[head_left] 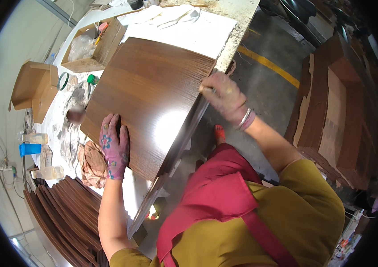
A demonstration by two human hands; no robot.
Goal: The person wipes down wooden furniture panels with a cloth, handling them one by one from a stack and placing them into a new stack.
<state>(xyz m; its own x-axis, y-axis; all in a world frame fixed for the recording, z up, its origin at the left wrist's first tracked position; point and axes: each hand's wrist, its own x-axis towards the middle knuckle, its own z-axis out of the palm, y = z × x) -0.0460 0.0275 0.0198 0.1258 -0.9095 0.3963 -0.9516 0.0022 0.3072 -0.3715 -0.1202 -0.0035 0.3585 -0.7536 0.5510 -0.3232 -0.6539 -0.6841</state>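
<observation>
A dark brown wood-grain panel (pixel 149 93) lies flat on the worktable, glossy under the light. My left hand (pixel 115 149), in a purple flowered glove, rests on the panel's left part with its fingers stretched out. At the panel's right edge, near the far corner, is my right hand (pixel 225 95) in a stained pinkish glove. Its fingers are pinched together against that edge. A small light-brown bit shows at the fingertips, but what it is cannot be made out.
Left of the panel are a crumpled brown cloth (pixel 93 164), a green cap (pixel 92 79), a blue cup (pixel 30 149) and an open cardboard box (pixel 35 89). A wooden box (pixel 104 49) stands beyond. Brown strips (pixel 66 209) are stacked at lower left; brown panels (pixel 342 111) stand at right.
</observation>
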